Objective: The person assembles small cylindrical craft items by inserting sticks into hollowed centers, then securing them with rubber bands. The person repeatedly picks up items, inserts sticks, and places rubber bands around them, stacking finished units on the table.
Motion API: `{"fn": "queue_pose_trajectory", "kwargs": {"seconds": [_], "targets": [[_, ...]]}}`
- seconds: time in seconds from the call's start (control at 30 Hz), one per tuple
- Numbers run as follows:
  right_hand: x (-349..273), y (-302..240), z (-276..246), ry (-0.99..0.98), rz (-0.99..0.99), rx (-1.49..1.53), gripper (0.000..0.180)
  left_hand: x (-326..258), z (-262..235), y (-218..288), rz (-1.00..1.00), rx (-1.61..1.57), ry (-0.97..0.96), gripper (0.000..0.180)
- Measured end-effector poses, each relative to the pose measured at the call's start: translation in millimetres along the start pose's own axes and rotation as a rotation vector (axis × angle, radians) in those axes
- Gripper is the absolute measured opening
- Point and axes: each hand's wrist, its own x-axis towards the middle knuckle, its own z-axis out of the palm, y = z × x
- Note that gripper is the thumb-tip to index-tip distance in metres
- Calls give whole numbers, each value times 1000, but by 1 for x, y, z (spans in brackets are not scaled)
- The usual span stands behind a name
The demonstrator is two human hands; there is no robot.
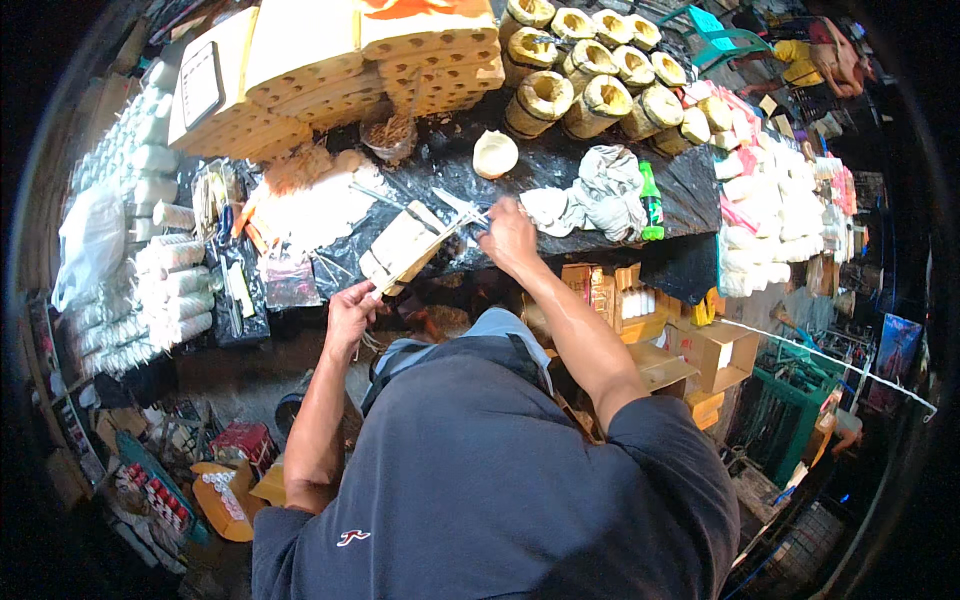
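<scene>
A dark shirt (490,450) filled the foreground, with both forearms extending toward a black-covered table (690,200). The pale block (398,247) lay aslant at the table's near edge, between the hands. The left hand (350,312) had thumb and fingers drawn close at the block's lower end; whether they gripped it cannot be told. The right hand (510,237) was bent beside a whitish crossed piece (462,208) near the upper end, its grip likewise unclear. Rightward lay a crumpled grey cloth (607,190) and a green bottle (652,200); hollow cylinders (540,105) stood beyond.
</scene>
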Motion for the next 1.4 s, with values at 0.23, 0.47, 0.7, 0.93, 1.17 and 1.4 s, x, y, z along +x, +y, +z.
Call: {"fn": "queue_pose_trajectory", "kwargs": {"seconds": [0.23, 0.47, 0.7, 0.93, 1.17, 1.4], "targets": [[-45, 44, -21, 109, 224, -16, 43, 2, -1, 9, -6, -15, -33, 14], [-127, 54, -43, -323, 594, 640, 38, 3, -3, 9, 56, 167, 28, 18], [-191, 20, 21, -527, 580, 1461, 47, 2, -6, 8, 43, 82, 13, 15], [-188, -44, 38, -762, 405, 1381, 20, -6, -11, 0, 20, 98, -102, 19], [-190, -79, 72, -883, 346, 1376, 14, -6, -6, 0, -43, -195, -62, 18], [-185, -111, 91, -838, 356, 1497, 34, -14, -3, -6, -19, -344, 10, 19]]}}
